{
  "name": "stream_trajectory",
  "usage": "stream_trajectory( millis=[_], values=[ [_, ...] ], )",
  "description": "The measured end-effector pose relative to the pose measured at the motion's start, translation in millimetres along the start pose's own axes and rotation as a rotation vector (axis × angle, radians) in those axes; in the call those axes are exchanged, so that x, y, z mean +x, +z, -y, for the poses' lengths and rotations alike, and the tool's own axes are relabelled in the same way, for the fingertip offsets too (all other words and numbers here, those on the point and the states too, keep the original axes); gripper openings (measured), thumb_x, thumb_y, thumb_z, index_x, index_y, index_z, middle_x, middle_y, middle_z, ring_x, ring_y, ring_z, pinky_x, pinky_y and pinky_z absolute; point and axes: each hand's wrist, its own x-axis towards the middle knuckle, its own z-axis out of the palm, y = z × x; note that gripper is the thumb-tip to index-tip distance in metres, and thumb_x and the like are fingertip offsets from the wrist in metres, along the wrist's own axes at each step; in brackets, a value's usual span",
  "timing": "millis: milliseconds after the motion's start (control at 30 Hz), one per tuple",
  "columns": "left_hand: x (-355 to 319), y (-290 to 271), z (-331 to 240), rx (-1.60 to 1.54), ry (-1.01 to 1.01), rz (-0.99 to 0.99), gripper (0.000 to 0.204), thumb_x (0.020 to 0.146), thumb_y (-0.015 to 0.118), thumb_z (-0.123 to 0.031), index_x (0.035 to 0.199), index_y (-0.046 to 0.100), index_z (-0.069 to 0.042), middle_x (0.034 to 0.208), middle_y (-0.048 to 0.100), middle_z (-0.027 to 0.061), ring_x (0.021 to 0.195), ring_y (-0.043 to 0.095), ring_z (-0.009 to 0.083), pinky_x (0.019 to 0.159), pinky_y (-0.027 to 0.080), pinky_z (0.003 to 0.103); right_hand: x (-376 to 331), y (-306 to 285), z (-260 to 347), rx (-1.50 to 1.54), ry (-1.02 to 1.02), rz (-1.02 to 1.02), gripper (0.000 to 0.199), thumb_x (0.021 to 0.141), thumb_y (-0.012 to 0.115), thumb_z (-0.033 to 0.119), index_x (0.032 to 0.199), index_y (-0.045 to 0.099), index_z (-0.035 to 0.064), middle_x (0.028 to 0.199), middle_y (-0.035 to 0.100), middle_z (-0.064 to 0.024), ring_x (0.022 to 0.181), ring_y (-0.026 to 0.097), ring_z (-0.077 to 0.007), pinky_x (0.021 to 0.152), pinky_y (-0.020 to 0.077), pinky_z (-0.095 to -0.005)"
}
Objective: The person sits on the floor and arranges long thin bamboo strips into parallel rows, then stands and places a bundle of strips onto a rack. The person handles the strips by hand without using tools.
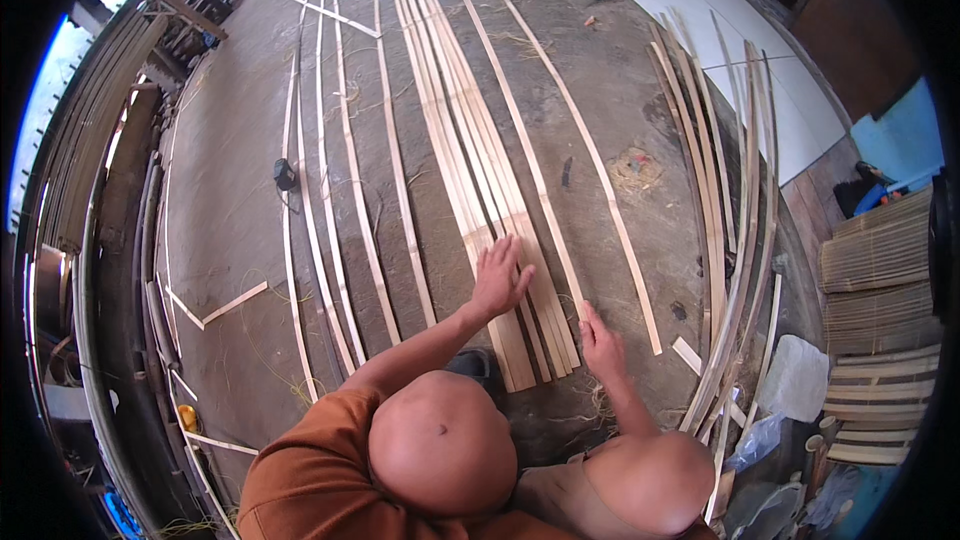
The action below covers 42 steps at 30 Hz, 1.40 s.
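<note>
With our left hand (497, 278) flat and open on the packed row of bamboo slats (480, 160) on the floor (right hand (600, 340) open, resting by a loose strip (540, 190)), we risk a careless push skewing them.

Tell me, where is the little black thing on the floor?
In the head view, the small black object lies on the concrete floor, left of the hands, beside the leftmost thin strips.

Bare grey concrete floor (230, 140), dusty, w/ stray fibres. White sheets (720, 30) lie far right. Stacked slatted mats (880, 280) at right edge, blue panel (905, 135) beyond. Long poles (90, 130) piled along left; daylight comes in far left.
</note>
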Motion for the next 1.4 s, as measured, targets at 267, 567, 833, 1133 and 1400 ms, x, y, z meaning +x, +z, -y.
stream_trajectory(
  millis=[267,567,833,1133,1400],
  values=[
    [-10,34,-45,0.192,0.116,0.389,0.08,0.101,0.046,-0.057,0.162,0.023,-0.009,0.169,0.013,0.0182,0.157,0.01,0.0367,0.125,0.008,0.056,2,-53,-57,-0.367,0.113,-0.23,0.046,0.096,0.065,0.032,0.137,0.058,0.0143,0.116,0.061,-0.0208,0.108,0.062,-0.0392,0.089,0.0532,-0.0492],
    [-14,37,-41,0.263,0.119,0.365,0.08,0.103,0.037,-0.061,0.163,0.019,-0.011,0.169,0.006,0.0222,0.157,0.005,0.0391,0.125,0.005,0.057,16,-78,-59,-0.015,0.199,-0.187,0.033,0.097,0.064,0.02,0.126,0.054,0.0077,0.091,0.068,-0.0197,0.077,0.07,-0.0347,0.067,0.0532,-0.0463],
    [-2,38,-42,0.174,-0.042,0.266,0.075,0.106,0.035,-0.051,0.161,0.019,-0.004,0.169,0.011,0.019,0.157,0.008,0.0356,0.125,0.006,0.057,-15,8,-12,0.196,-0.024,-0.222,0.038,0.102,0.056,0.02,0.138,0.055,0.0095,0.1,0.072,-0.0194,0.084,0.072,-0.0395,0.075,0.0549,-0.0477],
    [-5,38,-37,0.224,-0.037,0.289,0.074,0.105,0.039,-0.048,0.16,0.021,-0.001,0.17,0.013,0.0153,0.158,0.009,0.0316,0.126,0.007,0.054,-7,27,-14,0.18,0.125,0.019,0.04,0.103,0.053,0.022,0.141,0.054,0.011,0.122,0.068,-0.0235,0.103,0.068,-0.0429,0.084,0.0542,-0.0512],
    [-12,39,-33,0.084,0.005,0.124,0.064,0.102,0.051,-0.041,0.15,0.032,-0.001,0.163,0.023,0.0237,0.154,0.016,0.0405,0.125,0.009,0.057,21,25,-18,0.078,-0.013,0.088,0.041,0.103,0.054,0.023,0.143,0.055,0.0152,0.081,0.072,-0.0176,0.073,0.072,-0.0361,0.069,0.0552,-0.0469]
  ],
)
